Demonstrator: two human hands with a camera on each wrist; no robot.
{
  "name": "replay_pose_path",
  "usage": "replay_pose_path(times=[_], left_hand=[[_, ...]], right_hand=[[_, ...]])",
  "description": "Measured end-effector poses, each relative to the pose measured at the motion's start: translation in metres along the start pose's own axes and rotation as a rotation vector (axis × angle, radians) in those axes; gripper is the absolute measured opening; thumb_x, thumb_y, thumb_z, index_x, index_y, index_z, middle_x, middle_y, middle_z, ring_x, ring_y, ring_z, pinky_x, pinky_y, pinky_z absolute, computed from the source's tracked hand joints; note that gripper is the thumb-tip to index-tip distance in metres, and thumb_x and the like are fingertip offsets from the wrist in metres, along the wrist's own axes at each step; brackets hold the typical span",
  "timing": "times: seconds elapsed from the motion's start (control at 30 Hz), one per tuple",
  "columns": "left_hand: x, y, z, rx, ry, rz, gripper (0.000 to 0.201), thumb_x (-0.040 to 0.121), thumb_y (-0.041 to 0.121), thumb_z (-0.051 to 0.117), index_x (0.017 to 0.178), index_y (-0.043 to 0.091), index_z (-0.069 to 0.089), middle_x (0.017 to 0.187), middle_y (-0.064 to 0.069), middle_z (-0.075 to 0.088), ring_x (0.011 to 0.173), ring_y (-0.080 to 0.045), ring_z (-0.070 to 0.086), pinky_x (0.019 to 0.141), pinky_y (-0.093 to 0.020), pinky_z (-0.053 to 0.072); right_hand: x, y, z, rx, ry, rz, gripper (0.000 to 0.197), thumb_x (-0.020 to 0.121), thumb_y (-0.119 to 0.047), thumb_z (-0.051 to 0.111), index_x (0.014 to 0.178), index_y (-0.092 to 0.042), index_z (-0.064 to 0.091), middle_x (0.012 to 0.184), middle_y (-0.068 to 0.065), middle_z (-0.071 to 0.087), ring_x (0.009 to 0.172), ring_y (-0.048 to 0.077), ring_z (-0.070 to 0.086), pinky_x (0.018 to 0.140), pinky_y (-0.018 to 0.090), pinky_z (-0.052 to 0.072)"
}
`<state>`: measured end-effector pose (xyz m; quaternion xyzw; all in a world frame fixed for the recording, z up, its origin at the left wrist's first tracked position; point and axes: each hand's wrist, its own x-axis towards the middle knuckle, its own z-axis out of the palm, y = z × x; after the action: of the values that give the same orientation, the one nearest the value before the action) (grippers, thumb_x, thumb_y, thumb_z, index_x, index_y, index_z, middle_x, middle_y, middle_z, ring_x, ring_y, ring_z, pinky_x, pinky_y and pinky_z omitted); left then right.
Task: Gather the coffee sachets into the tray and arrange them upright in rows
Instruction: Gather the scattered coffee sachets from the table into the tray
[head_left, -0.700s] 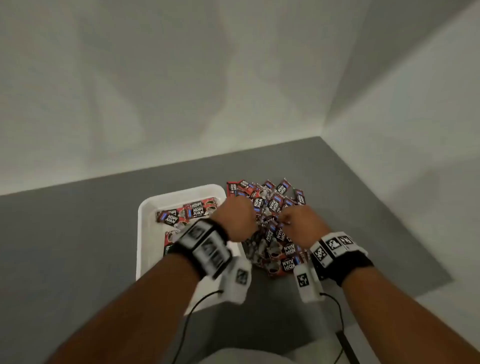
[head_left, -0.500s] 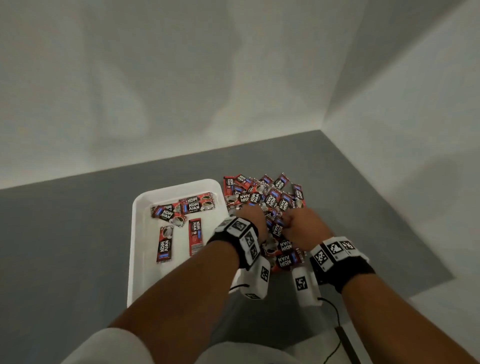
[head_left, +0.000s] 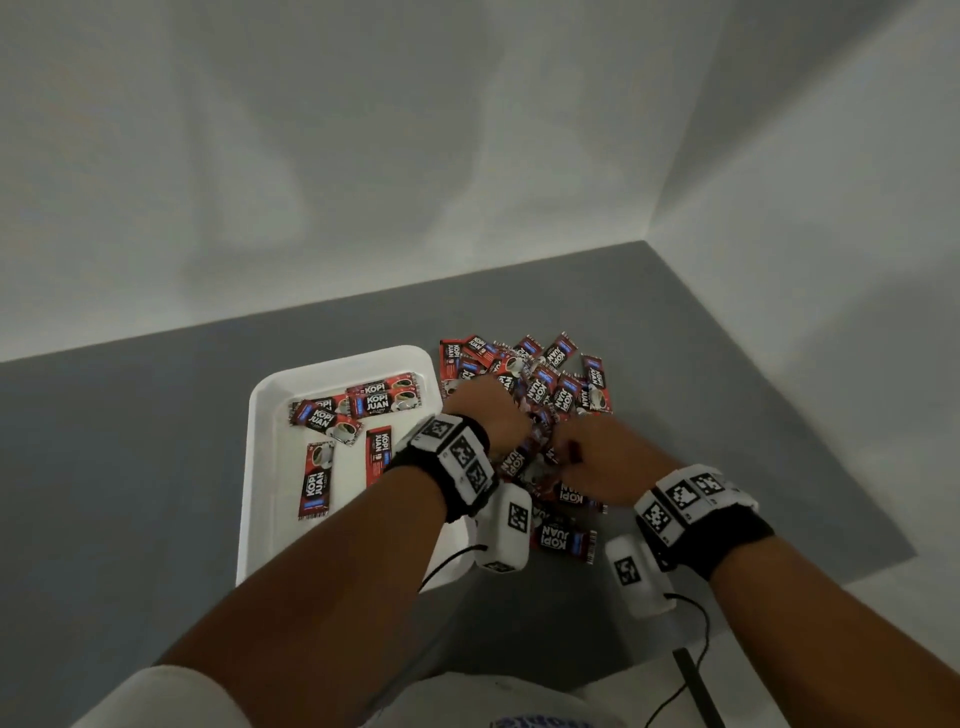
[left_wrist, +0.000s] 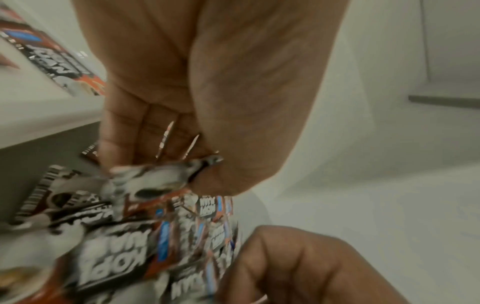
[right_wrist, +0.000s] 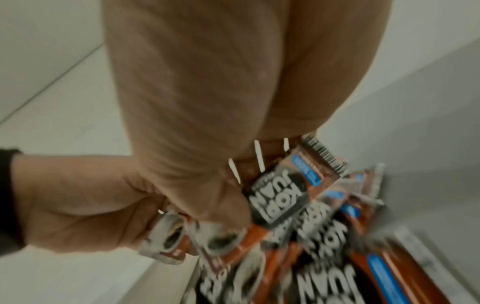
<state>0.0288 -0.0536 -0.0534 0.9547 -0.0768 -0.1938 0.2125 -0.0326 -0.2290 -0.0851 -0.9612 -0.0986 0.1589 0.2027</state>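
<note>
Since the earlier head view, the left hand (head_left: 488, 410) has come off the shallow white plastic tray (head_left: 270, 519) and joined the right hand (head_left: 592, 457) over the heap of red-and-black foil coffee sachets (head_left: 550, 384) on the grey table (head_left: 130, 467).

Head view: both hands sit knuckles-up in the heap just right of the tray; the fingers are hidden beneath. A few sachets (head_left: 317, 480) lie flat in the tray, none upright.

Left wrist view: here the left hand's fingers (left_wrist: 135, 127) show curled, pinching sachets against the thumb, foil edges poking out between them.

Right wrist view: the right hand's thumb and curled fingers grip a small fan of sachets (right_wrist: 280, 197), with the left hand alongside, also holding some.

To do this step well, I would square each bunch so the edges align before lifting, take modest handfuls since slick foil likely slips, and carry them low across to the tray.
</note>
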Motion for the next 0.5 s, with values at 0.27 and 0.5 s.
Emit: replay_pose_path(times=[0.27, 0.5], left_hand=[[-0.006, 0.01, 0.002, -0.023, -0.116, 0.042, 0.021, 0.095, 0.018, 0.051, 0.078, 0.01, 0.06, 0.084, -0.008, 0.067, 0.078, -0.021, 0.065, 0.063, -0.028, 0.05], [-0.02, 0.017, 0.037, 0.263, -0.194, 0.085, 0.018, 0.093, 0.024, 0.065, 0.1, 0.007, 0.067, 0.104, -0.01, 0.069, 0.099, -0.027, 0.069, 0.072, -0.03, 0.052]], right_hand=[[0.018, 0.004, -0.027, -0.126, -0.009, -0.031, 0.022, 0.081, -0.005, 0.06, 0.097, -0.02, 0.061, 0.086, -0.008, 0.057, 0.077, 0.018, 0.056, 0.061, 0.025, 0.041], [0.025, -0.004, -0.01, -0.274, -0.085, -0.143, 0.025, 0.09, -0.028, 0.068, 0.112, -0.017, 0.072, 0.108, 0.003, 0.07, 0.102, 0.02, 0.065, 0.091, 0.036, 0.054]])
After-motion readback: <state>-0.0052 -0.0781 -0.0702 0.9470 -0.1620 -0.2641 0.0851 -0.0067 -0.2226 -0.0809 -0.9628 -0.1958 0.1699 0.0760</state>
